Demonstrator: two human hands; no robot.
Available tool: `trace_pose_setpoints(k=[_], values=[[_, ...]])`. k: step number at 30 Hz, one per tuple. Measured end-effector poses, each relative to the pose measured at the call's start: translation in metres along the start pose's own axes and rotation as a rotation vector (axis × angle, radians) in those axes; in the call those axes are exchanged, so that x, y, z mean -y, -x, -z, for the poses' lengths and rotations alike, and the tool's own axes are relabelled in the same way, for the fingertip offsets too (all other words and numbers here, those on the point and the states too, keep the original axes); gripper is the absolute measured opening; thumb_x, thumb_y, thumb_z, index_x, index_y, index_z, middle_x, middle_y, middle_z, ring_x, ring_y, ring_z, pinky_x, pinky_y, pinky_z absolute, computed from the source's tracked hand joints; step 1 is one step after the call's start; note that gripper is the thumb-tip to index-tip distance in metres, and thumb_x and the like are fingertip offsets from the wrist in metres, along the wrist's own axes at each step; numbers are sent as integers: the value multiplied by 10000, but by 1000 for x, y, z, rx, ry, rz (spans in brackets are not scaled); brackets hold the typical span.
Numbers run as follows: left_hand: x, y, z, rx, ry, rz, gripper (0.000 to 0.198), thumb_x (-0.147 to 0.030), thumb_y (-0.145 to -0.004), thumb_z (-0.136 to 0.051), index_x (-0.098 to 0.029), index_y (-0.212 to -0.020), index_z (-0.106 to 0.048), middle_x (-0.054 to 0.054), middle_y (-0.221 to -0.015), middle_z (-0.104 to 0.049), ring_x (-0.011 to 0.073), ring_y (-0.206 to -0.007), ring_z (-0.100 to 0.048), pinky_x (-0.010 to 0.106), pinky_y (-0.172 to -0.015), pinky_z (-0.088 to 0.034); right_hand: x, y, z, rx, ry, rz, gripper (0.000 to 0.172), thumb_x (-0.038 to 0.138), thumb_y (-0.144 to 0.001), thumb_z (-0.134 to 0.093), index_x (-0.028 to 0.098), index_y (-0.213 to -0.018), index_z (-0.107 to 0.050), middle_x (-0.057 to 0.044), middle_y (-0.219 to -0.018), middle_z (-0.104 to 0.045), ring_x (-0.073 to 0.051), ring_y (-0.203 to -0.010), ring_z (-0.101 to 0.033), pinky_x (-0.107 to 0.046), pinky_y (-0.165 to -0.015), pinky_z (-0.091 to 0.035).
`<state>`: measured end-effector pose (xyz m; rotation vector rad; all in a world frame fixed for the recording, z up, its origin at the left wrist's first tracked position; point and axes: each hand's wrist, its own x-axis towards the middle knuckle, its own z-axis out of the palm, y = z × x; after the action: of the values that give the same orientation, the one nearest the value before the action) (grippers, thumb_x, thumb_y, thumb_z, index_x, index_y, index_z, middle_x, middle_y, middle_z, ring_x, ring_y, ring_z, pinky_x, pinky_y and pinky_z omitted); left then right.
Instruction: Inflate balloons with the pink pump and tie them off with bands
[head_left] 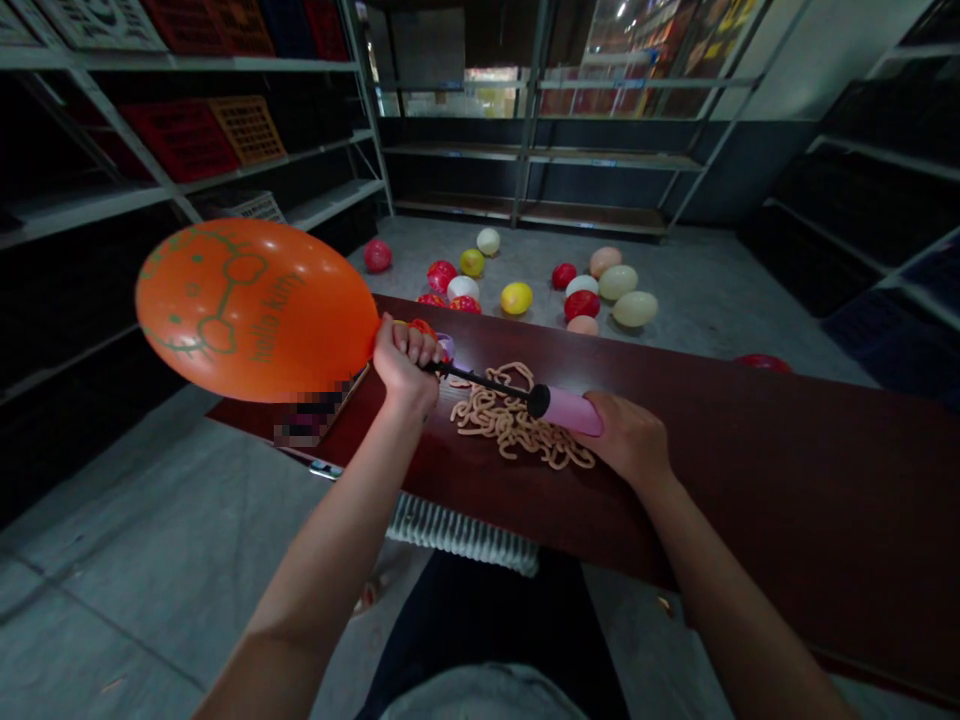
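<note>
My left hand is closed around the neck of a big inflated orange balloon, which has a green cartoon print. The black rod of a hand balloon pump runs from that same fist to a black cap on the pink barrel. How the balloon's neck meets the pump is hidden by my fingers. Wrapped round the barrel's right end is my right hand. Beneath the pump, a tangled heap of long thin beige balloons lies on the dark red table. Small orange and purple pieces show just behind my left hand.
Several inflated balloons in red, yellow, white and peach lie on the floor beyond the table. Metal shelving stands at the back, and shelves with plastic crates on the left. A ribbed grey-white cloth item sits at the table's near edge.
</note>
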<state>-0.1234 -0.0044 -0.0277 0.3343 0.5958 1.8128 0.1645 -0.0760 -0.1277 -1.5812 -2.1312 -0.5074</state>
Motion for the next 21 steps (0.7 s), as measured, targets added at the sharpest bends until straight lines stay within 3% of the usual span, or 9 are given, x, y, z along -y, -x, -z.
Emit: trace_pose_setpoints(k=[3,5,12,16,21], values=[[2,2,0,-22,-16,-24,592,-559,-914,-606,-213,-593,-247,-76,-435,-172,72,-342,-201,246,-401,-212,0,-1,0,16,-19,-7,383,533,-871,-587,188,-998,-696,-77,-840,-720,-224,-745,-656,-304,-659,-398],[0,4,-12,-6,-31,-54,589,-584,-928,-569,-213,-593,-257,-75,-440,-163,71,-345,-201,248,-405,-204,1,-1,-1,6,-59,-31,407,556,-856,-607,189,-1014,-687,-74,-863,-727,-230,-760,-670,-304,-661,-409],[1,21,-91,214,-34,-157,593,-383,-1074,-323,-203,-524,-193,-57,-418,-124,84,-331,-155,257,-386,-162,3,-2,-3,-79,-278,-241,412,578,-823,-643,216,-1020,-650,-67,-904,-736,-244,-791,-693,-319,-673,-461],[29,33,-121,321,-58,-145,585,-350,-1072,-340,-210,-518,-209,-57,-411,-135,91,-330,-145,255,-356,-155,-2,-1,1,-163,-368,-344,412,583,-813,-647,224,-1013,-650,-68,-884,-739,-247,-763,-696,-330,-664,-485],[86,45,-125,332,-111,-48,578,-390,-1045,-417,-217,-522,-240,-62,-408,-169,79,-315,-180,256,-348,-170,-2,0,5,-190,-389,-400,407,520,-824,-662,230,-1111,-644,-71,-967,-754,-261,-816,-712,-338,-681,-497]])
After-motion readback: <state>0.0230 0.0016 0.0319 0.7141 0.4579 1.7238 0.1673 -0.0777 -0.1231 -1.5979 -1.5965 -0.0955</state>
